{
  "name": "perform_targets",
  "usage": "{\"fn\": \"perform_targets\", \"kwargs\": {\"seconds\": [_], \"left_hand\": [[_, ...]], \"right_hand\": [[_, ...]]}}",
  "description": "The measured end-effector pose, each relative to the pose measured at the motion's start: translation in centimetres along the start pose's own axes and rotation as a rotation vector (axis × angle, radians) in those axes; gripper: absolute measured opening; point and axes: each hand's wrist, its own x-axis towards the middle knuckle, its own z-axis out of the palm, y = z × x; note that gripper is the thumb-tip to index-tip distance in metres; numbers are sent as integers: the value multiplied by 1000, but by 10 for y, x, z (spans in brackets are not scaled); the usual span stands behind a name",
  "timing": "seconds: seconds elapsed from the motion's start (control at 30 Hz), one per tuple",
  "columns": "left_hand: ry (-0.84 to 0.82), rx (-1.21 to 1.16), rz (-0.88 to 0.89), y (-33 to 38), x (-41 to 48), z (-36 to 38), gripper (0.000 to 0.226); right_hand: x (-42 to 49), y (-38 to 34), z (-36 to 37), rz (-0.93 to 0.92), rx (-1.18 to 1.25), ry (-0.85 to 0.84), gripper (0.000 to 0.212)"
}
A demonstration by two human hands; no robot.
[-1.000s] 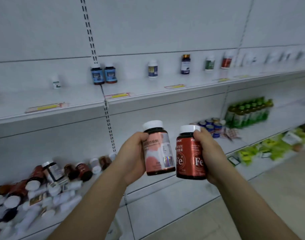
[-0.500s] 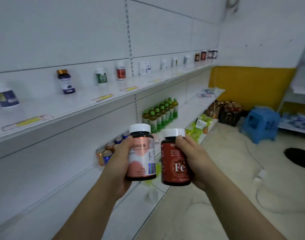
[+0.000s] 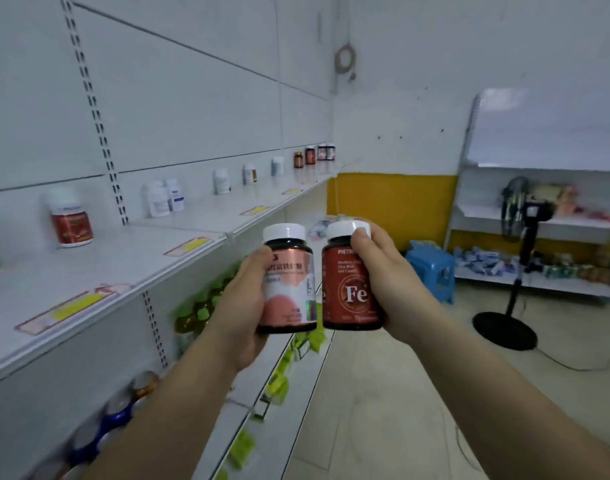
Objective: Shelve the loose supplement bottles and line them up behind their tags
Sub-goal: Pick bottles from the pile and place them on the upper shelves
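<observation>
My left hand (image 3: 242, 310) grips a dark bottle with a pink label (image 3: 289, 289) and a white cap. Right beside it, my right hand (image 3: 388, 282) grips a red bottle marked "Fe" (image 3: 348, 292), also white-capped, with a finger over the cap. Both bottles are upright in front of me, at the height of the upper shelf (image 3: 123, 268). That shelf runs away to the right, with yellow tags (image 3: 189, 244) on its front edge and single bottles standing at its back, such as a red-labelled white one (image 3: 69, 218) and red ones at the far end (image 3: 310, 155).
Green-capped drink bottles (image 3: 196, 313) and yellow-green packets (image 3: 310, 341) fill the lower shelves on the left. A blue stool (image 3: 431, 268) stands on the floor ahead. A black pedestal fan (image 3: 514, 265) stands at the right before another white rack (image 3: 539, 223) with goods.
The view has swung right along the aisle; the pile of loose bottles is out of sight. Both hands still hold their bottles side by side.
</observation>
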Motion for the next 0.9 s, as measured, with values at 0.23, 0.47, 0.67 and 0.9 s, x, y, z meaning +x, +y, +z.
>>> {"fn": "perform_targets", "kwargs": {"seconds": [0.23, 0.47, 0.67, 0.9], "left_hand": [[-129, 38, 35, 0, 146, 57, 46], [-143, 76, 148, -22, 287, 140, 42], [-148, 66, 195, -33, 400, 198, 42], [-122, 45, 248, -48, 535, 216, 41]], "right_hand": [[116, -25, -64, -81, 10, 52, 35], [241, -37, -168, -141, -58, 33, 35], [345, -54, -240, -177, -68, 16, 25], [482, -37, -285, -215, -87, 0, 19]]}}
